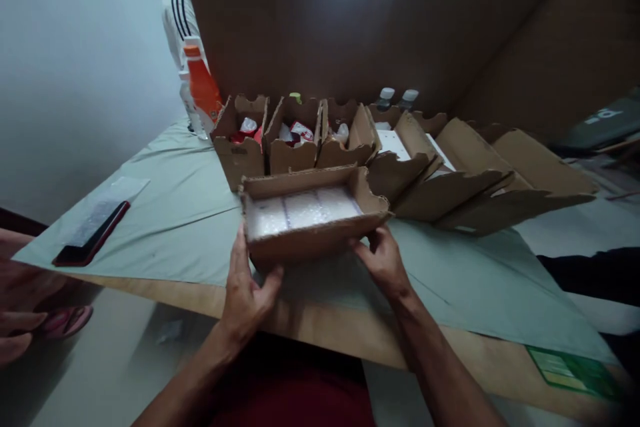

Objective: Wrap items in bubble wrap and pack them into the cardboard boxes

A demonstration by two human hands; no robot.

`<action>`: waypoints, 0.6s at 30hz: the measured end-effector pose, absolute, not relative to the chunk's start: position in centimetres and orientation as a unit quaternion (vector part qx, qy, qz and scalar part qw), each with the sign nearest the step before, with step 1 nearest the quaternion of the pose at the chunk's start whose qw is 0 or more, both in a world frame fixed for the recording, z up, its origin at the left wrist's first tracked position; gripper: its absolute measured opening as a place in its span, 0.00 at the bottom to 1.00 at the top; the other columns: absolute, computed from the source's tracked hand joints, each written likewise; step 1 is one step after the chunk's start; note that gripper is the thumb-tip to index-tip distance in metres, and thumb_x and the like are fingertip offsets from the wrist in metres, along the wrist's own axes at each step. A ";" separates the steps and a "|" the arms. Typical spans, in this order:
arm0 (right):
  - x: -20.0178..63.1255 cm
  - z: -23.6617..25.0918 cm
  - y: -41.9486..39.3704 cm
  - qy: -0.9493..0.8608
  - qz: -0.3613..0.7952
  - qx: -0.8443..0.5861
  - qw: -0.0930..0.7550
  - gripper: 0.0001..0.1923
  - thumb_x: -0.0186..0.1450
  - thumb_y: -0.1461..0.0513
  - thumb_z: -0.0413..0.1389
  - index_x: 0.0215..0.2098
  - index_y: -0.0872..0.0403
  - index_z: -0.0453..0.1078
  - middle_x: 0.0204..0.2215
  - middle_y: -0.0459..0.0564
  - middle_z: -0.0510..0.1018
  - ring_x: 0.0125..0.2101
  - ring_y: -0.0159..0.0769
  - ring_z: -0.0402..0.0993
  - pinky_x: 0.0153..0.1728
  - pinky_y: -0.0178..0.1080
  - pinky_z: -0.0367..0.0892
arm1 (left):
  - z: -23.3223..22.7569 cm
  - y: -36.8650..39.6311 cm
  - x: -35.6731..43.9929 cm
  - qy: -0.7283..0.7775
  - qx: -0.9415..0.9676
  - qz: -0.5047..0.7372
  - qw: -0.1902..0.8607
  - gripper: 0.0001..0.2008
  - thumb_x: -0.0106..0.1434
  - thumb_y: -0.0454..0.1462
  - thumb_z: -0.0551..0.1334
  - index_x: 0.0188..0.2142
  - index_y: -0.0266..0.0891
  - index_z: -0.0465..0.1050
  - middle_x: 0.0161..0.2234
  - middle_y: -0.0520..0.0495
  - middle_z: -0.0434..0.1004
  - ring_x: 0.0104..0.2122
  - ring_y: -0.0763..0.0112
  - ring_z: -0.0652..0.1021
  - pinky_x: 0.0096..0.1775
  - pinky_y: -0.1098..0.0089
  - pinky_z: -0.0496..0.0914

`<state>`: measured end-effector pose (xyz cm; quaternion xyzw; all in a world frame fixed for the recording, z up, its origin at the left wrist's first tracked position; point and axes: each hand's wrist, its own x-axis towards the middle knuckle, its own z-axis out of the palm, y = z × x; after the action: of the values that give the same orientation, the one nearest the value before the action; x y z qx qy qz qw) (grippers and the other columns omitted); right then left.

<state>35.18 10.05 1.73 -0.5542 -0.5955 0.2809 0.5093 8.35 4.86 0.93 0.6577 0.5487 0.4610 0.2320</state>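
Here, the left hand (247, 293) and right hand (383, 259) are gripping a tray (310, 237) by its near corners, fingers curled on it (white blocks (303, 210) inside). Just beyond are standing filled boxes (293, 137); far left are lying a phone (93, 233) and another person's hand (20, 307).

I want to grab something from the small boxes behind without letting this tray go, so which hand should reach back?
Probably the right hand. It touches only the near right corner of the cardboard tray, while the left hand cups the tray's front left corner and could steady it. The small boxes sit just behind.
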 end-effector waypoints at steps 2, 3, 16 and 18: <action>36.7 1.0 9.2 -0.583 0.306 -0.534 0.530 0.26 0.62 0.49 0.63 0.54 0.51 0.68 0.52 0.57 0.77 0.52 0.49 0.76 0.56 0.53 0.69 | 0.1 4.0 7.6 0.538 0.667 0.469 0.215 0.40 0.66 0.42 0.65 0.72 0.47 0.47 0.68 0.35 0.60 0.67 0.47 0.65 0.65 0.46 0.64; 37.3 0.8 8.8 -0.579 0.315 -0.530 0.534 0.29 0.62 0.49 0.64 0.57 0.49 0.66 0.55 0.56 0.76 0.55 0.48 0.74 0.57 0.52 0.68 | -0.2 4.0 6.9 0.535 0.665 0.474 0.215 0.42 0.64 0.42 0.67 0.72 0.48 0.48 0.69 0.36 0.58 0.68 0.46 0.63 0.67 0.45 0.61; 31.7 0.0 8.4 -0.593 0.385 -0.530 0.468 0.27 0.63 0.53 0.63 0.59 0.48 0.66 0.57 0.56 0.75 0.45 0.43 0.79 0.46 0.46 0.77 | -2.7 4.2 2.4 0.540 0.641 0.478 0.262 0.62 0.49 0.49 0.76 0.74 0.41 0.42 0.65 0.34 0.66 0.63 0.45 0.71 0.63 0.49 0.68; 27.8 0.0 10.5 -0.625 0.407 -0.490 0.451 0.30 0.62 0.55 0.62 0.62 0.48 0.64 0.58 0.56 0.75 0.45 0.43 0.79 0.46 0.47 0.78 | -3.2 1.7 -0.2 0.622 0.585 0.474 0.215 0.54 0.48 0.52 0.76 0.69 0.41 0.56 0.56 0.37 0.75 0.56 0.44 0.77 0.61 0.45 0.70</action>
<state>27.84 10.45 0.02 -0.4896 -0.6253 0.4070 0.4513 -0.18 1.73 -3.24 0.5845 0.6222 0.4745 0.2148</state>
